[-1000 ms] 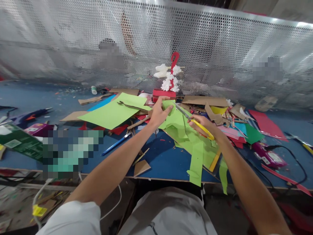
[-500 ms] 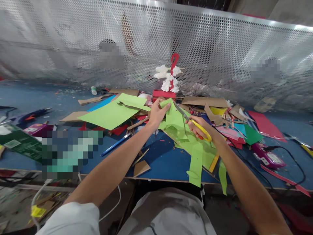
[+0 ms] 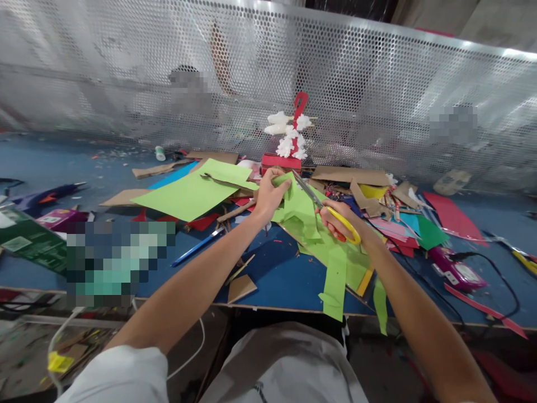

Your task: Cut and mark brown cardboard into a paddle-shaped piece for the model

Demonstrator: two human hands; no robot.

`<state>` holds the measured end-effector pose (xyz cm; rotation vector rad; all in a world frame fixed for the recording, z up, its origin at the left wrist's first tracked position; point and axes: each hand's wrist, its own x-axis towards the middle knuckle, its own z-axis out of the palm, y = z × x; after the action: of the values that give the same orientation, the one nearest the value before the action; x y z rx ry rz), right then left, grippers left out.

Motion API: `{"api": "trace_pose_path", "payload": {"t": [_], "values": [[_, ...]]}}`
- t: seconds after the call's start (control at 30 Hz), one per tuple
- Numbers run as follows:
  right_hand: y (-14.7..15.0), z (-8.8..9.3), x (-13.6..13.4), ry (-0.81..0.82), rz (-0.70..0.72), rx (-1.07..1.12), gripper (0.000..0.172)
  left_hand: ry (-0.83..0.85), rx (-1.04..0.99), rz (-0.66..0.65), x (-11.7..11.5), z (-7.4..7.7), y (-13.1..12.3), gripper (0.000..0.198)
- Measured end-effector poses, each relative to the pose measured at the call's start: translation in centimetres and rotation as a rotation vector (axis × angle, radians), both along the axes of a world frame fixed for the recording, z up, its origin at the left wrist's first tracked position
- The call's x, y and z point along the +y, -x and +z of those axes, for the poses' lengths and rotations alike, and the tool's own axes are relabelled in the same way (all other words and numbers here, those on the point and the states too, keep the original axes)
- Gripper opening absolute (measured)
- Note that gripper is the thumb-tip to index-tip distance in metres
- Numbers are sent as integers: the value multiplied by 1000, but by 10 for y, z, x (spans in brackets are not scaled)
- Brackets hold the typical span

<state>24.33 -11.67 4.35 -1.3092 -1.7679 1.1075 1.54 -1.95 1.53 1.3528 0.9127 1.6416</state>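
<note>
Left hand [image 3: 269,197]: thumb and fingers pinch a light-green paper piece [image 3: 286,180], which lies directly at the fingertips and extends to their right. Right hand [image 3: 338,217]: fingers are wrapped through and around the yellow handle of the scissors [image 3: 310,193], whose blades point up and left from those fingers toward the left hand's. The tip sits just beside the pinched paper; whether it touches, or how far the blades are parted, cannot be told.

Change noted against the frame one second ago: the right hand and scissors have shifted slightly left, bringing the tip closer to the left fingers. The left forefinger, then stretched along the paper's upper edge, is now drawn in, and the thumb lies across the paper. The grip on both items is maintained.

Surroundings: a large green sheet [image 3: 180,194] lies left of the left fingers, position unchanged on the table [image 3: 277,271]. Immediately beyond those fingers stands a red box [image 3: 280,162] with white flower shapes [image 3: 285,146] above it, also unmoved. A long green strip [image 3: 334,282] lies below the right fingers, its lower end over the table edge. Brown cardboard [image 3: 350,174] lies beyond the right fingers.
</note>
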Motion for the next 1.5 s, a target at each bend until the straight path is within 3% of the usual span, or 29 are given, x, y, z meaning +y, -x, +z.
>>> {"api": "trace_pose_path", "payload": {"t": [0.27, 0.5, 0.73, 1.0, 1.5], "values": [[-3, -4, 5, 0, 21, -19, 56, -11, -24, -18, 0, 1, -1, 29], [-4, -5, 7, 22, 27, -38, 52, -83, -1, 60, 4, -2, -1, 40], [-5, -8, 9, 0, 26, -78, 46, -53, -46, 1, -1, 0, -1, 42], [0, -1, 4, 20, 0, -48, 50, -37, -76, -22, -2, 0, -2, 43], [-4, -9, 11, -62, 11, -96, 53, -46, -104, -57, 0, 0, -2, 40]]}}
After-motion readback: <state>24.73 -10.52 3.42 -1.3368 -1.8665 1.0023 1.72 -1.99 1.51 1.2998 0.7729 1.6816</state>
